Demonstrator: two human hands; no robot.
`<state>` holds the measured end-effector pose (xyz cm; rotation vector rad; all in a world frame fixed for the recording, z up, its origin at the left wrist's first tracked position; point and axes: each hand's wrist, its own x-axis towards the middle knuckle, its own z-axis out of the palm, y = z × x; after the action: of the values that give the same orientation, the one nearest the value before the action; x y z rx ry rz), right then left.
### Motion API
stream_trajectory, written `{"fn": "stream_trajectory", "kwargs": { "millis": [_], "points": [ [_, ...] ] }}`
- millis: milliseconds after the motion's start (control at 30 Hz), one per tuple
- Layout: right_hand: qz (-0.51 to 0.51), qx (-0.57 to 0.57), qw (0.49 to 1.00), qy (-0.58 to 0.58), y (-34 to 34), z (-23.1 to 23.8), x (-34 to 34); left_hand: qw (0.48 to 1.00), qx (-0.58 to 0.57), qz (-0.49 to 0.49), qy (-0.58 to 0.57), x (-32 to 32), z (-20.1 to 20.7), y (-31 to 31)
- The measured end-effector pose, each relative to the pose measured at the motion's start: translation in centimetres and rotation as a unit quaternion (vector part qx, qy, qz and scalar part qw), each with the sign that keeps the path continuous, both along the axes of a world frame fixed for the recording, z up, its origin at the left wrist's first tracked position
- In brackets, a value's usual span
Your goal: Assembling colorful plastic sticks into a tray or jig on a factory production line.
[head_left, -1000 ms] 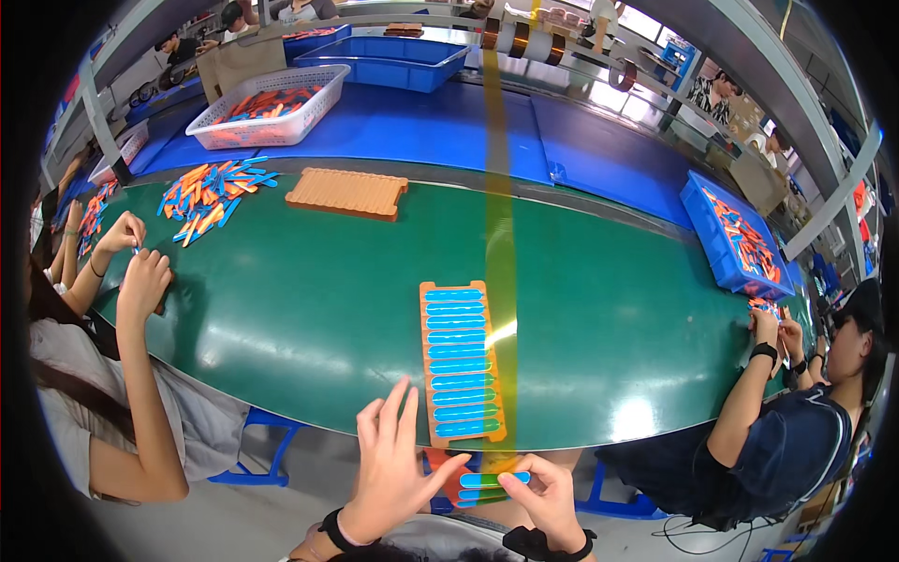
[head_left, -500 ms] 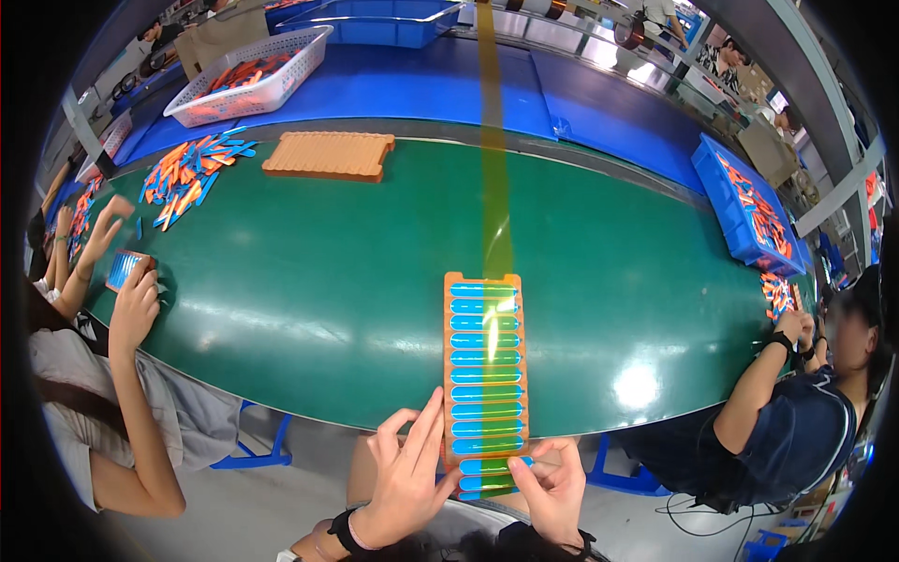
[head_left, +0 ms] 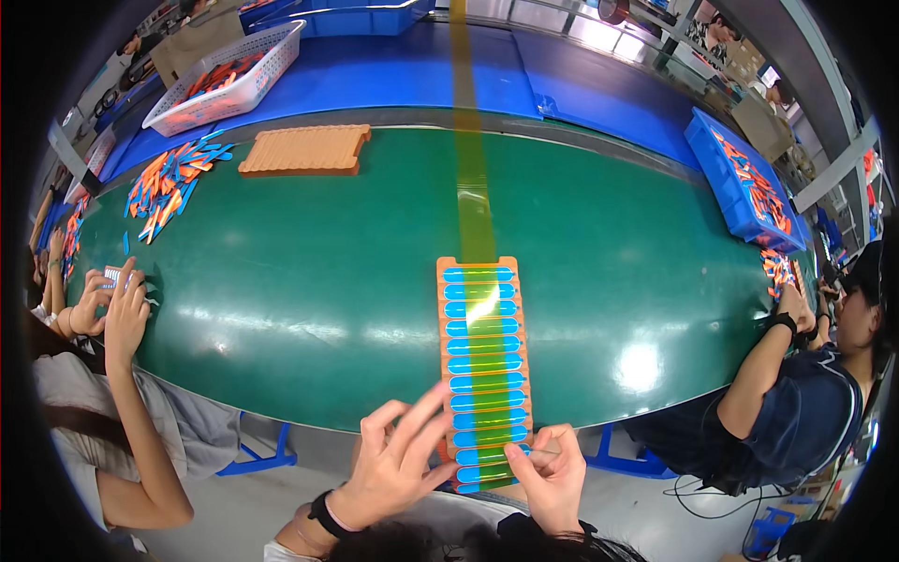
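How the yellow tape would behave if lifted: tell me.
The yellow tape is probably light and floppy: it looks like a thin film, with the blue sticks showing through. Pulled up, it might bring sticks along, since it lies across them, though its stickiness cannot be seen. It may also twist easily, being long and narrow.

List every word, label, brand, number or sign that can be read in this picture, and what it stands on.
None can be read.
Blue sticks, grooved orange tray, translucent yellow tape: no lettering visible.
Far background: too small and blurred to tell.
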<state>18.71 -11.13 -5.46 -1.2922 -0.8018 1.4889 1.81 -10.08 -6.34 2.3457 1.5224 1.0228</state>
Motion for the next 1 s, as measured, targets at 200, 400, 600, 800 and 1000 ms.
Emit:
{"fn": "stream_trajectory", "kwargs": {
  "millis": [200,400,600,800,1000],
  "points": [
    [-0.009,-0.004,1.000,-0.024,0.0,0.0,0.0,0.967,0.119,-0.195,0.114,-1.9,-0.2,1.4],
    [0.054,-0.021,0.997,-0.056,0.4,0.3,0.9,0.956,0.111,-0.228,0.146,-2.3,0.7,2.4],
    [0.043,0.125,0.976,-0.171,2.5,3.3,3.0,0.933,0.147,-0.243,0.220,-1.8,1.9,2.0],
    [0.253,0.097,0.914,-0.302,5.5,6.5,0.6,0.875,0.222,-0.306,0.303,-1.5,3.5,2.6],
    [0.288,0.142,0.879,-0.351,5.6,6.6,-0.1,0.907,-0.007,-0.384,0.175,-1.6,5.7,4.8]
  ]
}}
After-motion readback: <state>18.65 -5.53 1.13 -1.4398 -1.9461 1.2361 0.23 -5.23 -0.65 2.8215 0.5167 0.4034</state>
